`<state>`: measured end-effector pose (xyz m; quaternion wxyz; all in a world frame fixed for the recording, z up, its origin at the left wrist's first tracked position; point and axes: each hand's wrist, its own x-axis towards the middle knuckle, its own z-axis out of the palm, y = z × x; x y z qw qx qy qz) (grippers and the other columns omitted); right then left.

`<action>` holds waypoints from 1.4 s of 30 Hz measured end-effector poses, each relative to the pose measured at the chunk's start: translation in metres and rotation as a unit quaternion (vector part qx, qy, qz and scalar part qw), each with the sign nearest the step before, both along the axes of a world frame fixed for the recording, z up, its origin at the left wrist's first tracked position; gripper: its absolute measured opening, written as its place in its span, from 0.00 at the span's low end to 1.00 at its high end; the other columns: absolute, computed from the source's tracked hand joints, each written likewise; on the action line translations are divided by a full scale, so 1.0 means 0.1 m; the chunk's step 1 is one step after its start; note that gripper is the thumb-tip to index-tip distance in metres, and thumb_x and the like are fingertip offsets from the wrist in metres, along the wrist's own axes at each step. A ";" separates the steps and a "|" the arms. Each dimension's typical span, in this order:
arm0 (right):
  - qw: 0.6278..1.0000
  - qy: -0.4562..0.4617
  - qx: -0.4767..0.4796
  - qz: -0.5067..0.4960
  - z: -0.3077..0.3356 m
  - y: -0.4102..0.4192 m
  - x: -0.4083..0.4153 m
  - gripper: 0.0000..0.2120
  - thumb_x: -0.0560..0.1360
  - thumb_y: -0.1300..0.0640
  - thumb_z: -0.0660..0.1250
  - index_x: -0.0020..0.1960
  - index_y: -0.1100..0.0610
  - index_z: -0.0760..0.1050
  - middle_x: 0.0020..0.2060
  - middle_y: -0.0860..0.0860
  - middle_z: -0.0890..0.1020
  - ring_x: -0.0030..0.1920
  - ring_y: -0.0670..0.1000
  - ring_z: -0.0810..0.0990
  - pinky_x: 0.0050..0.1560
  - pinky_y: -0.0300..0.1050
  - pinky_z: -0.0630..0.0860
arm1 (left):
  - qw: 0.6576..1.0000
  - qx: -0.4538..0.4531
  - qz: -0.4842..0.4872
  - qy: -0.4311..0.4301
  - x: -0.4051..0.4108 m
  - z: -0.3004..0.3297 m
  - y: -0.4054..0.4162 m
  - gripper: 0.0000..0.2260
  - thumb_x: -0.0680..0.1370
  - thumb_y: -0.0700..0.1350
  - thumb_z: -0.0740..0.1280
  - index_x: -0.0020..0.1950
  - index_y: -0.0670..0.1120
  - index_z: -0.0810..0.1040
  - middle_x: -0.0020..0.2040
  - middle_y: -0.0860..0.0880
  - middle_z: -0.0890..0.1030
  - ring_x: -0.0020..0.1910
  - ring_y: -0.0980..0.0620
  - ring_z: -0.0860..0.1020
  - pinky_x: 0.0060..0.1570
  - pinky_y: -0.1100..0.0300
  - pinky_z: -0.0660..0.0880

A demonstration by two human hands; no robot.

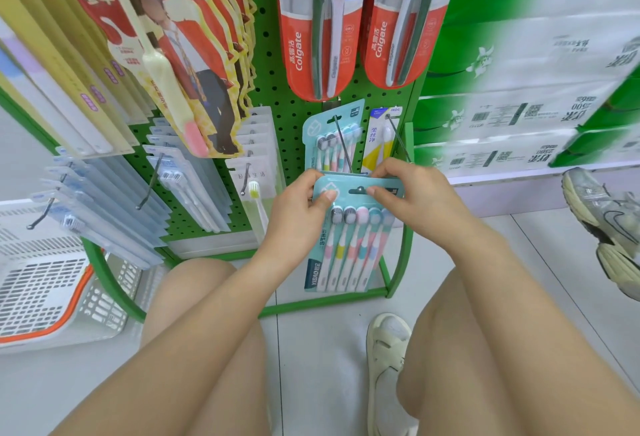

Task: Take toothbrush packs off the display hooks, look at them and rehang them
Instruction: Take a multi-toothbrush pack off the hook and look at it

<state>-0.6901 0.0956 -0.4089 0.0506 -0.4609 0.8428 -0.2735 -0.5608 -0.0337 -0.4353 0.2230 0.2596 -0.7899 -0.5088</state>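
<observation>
Both hands are holding a teal cardboard blister pack of five pastel-handled toothbrushes [349, 231] by its top edge, low in front of the green metal pegboard rack [277, 55]. Left hand [298, 217] is pinching the pack's upper left corner, thumb lying on the front face. Right hand [412, 196] is gripping the upper right edge, fingers curled over the top, fingertip sitting just beside the hang slot. Pack is hanging roughly upright, tilted slightly, bottom end near the rack's lower green frame bar.

Thin metal display hook [343, 145] is sticking out right behind the held pack, its tip hidden by the pack's top edge; cannot tell if the slot is on the hook. A second identical teal toothbrush pack [329, 131] is hanging at the back of that hook. A white-and-yellow single toothbrush pack [379, 138] is hanging on the next hook to the right.

Two red Colgate twin packs [322, 37] are hanging above. Clear flat packs [194, 176] are filling the hooks on the left. A white plastic basket with orange handle [52, 297] is sitting on the floor on the left. A grey sneaker [606, 214] is showing at the right edge.
</observation>
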 end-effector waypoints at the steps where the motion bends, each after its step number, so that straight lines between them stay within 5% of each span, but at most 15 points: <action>1: 1.000 0.003 0.000 -0.002 0.01 -0.01 0.00 0.07 0.77 0.52 0.66 0.53 0.53 0.77 0.47 0.52 0.82 0.41 0.53 0.76 0.42 0.47 0.71 | 1.000 -0.003 0.001 -0.001 0.00 0.00 0.00 0.08 0.81 0.42 0.64 0.47 0.56 0.74 0.48 0.49 0.83 0.49 0.49 0.82 0.52 0.45 0.78; 4: 1.000 0.004 -0.015 -0.006 0.03 -0.03 0.01 0.07 0.76 0.53 0.68 0.52 0.54 0.80 0.47 0.53 0.84 0.47 0.55 0.79 0.48 0.50 0.74 | 1.000 -0.009 0.004 -0.007 -0.01 -0.01 -0.02 0.04 0.81 0.43 0.64 0.50 0.52 0.75 0.48 0.50 0.83 0.49 0.51 0.81 0.51 0.49 0.79; 8: 1.000 0.022 -0.020 -0.001 0.07 -0.02 0.05 0.09 0.76 0.55 0.69 0.53 0.56 0.82 0.50 0.53 0.84 0.51 0.57 0.80 0.52 0.51 0.74 | 0.992 -0.121 0.032 -0.008 0.09 0.08 0.01 0.04 0.82 0.48 0.61 0.52 0.50 0.75 0.46 0.57 0.78 0.45 0.64 0.75 0.42 0.73 0.70; 10: 0.999 0.028 -0.020 0.004 0.09 0.01 0.05 0.09 0.76 0.56 0.69 0.53 0.57 0.83 0.50 0.54 0.85 0.52 0.58 0.80 0.53 0.52 0.75 | 0.987 -0.148 0.062 0.032 0.15 0.15 0.01 0.07 0.83 0.48 0.60 0.57 0.48 0.75 0.49 0.57 0.76 0.48 0.62 0.74 0.46 0.72 0.69; 14: 1.000 0.007 -0.019 0.010 0.13 0.12 0.05 0.08 0.75 0.56 0.70 0.53 0.57 0.83 0.49 0.53 0.85 0.51 0.55 0.80 0.53 0.47 0.73 | 0.985 -0.144 0.085 0.036 0.10 0.28 -0.10 0.11 0.83 0.46 0.60 0.64 0.46 0.73 0.58 0.55 0.73 0.61 0.55 0.71 0.64 0.54 0.69; 16: 0.999 -0.011 -0.030 0.009 0.15 0.17 0.07 0.09 0.75 0.56 0.71 0.53 0.57 0.83 0.50 0.52 0.84 0.54 0.52 0.80 0.51 0.40 0.70 | 0.987 -0.141 0.076 -0.010 0.03 0.32 -0.16 0.15 0.83 0.47 0.60 0.69 0.47 0.70 0.63 0.53 0.72 0.67 0.54 0.68 0.68 0.59 0.63; 19: 0.998 -0.048 -0.031 0.014 0.16 0.21 0.11 0.10 0.74 0.56 0.72 0.53 0.57 0.83 0.50 0.50 0.84 0.51 0.49 0.78 0.47 0.33 0.66 | 0.984 -0.140 0.065 -0.088 -0.16 0.35 -0.25 0.20 0.83 0.45 0.59 0.74 0.45 0.64 0.73 0.47 0.67 0.71 0.51 0.65 0.56 0.69 0.57; 27: 0.998 -0.045 0.023 0.048 0.15 0.27 0.15 0.10 0.74 0.54 0.71 0.54 0.55 0.83 0.50 0.48 0.85 0.53 0.49 0.80 0.53 0.39 0.71 | 0.983 -0.081 0.106 -0.123 -0.79 0.47 -0.49 0.19 0.82 0.40 0.60 0.73 0.43 0.67 0.67 0.44 0.74 0.57 0.46 0.76 0.43 0.64 0.70; 29: 0.998 -0.041 0.030 0.042 0.15 0.32 0.13 0.09 0.74 0.53 0.71 0.53 0.54 0.83 0.49 0.48 0.85 0.51 0.50 0.80 0.52 0.41 0.72 | 0.971 -0.134 0.094 -0.173 -0.87 0.43 -0.54 0.08 0.81 0.39 0.59 0.57 0.42 0.77 0.53 0.42 0.79 0.52 0.42 0.77 0.39 0.59 0.69; 32: 0.999 -0.032 0.030 0.029 0.17 0.39 0.09 0.08 0.75 0.54 0.71 0.52 0.54 0.83 0.48 0.48 0.85 0.50 0.51 0.80 0.51 0.42 0.71 | 0.950 -0.204 0.095 -0.217 -0.86 0.38 -0.55 0.12 0.80 0.38 0.58 0.36 0.42 0.69 0.35 0.46 0.72 0.37 0.45 0.71 0.28 0.57 0.59; 35: 0.999 -0.017 0.023 0.027 0.19 0.45 0.06 0.07 0.75 0.55 0.71 0.51 0.54 0.83 0.47 0.48 0.85 0.47 0.51 0.79 0.46 0.40 0.68 | 0.951 -0.223 0.081 -0.197 -0.78 0.36 -0.52 0.10 0.80 0.39 0.60 0.42 0.37 0.76 0.37 0.44 0.76 0.36 0.45 0.71 0.28 0.58 0.60; 39: 1.000 -0.009 0.008 0.014 0.21 0.55 0.04 0.07 0.74 0.55 0.71 0.51 0.54 0.83 0.44 0.44 0.83 0.44 0.48 0.78 0.42 0.35 0.67 | 0.952 -0.232 0.060 -0.189 -0.54 0.35 -0.38 0.11 0.80 0.41 0.63 0.38 0.41 0.73 0.34 0.44 0.72 0.33 0.49 0.68 0.28 0.58 0.57; 42: 1.000 -0.007 0.000 0.008 0.22 0.59 0.05 0.07 0.73 0.55 0.72 0.50 0.54 0.84 0.43 0.43 0.82 0.41 0.44 0.74 0.42 0.26 0.66 | 0.956 -0.224 0.034 -0.186 -0.35 0.32 -0.27 0.08 0.80 0.42 0.64 0.52 0.39 0.80 0.44 0.40 0.80 0.35 0.49 0.74 0.31 0.63 0.60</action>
